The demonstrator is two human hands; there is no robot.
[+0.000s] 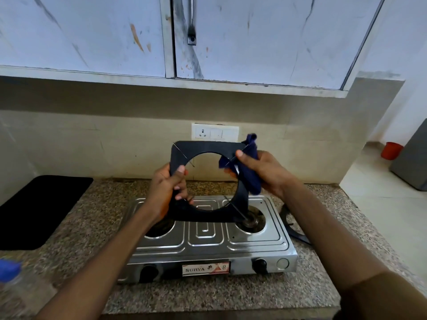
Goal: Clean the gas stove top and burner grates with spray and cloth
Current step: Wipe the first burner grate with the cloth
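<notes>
Both forearms reach forward and up from the lower corners, meeting above the stove (254,241). The left hand (167,189) grips the left edge of the burner grate (203,147), thumb across the front face, fingers curled behind. The grate is a flat, matte black square plate with rounded corners and a large round opening crossed by thin wire prongs; it is held upright, clear of the stove top, its lower edge over the burners. The right hand (265,172) clasps a crumpled dark blue cloth (251,172) against the grate's right side, thumb pressed on the front. The stove is ribbed, polished steel with two black knobs, resting on a speckled granite worktop (208,296). A second grate (294,229) lies just right of the stove.
</notes>
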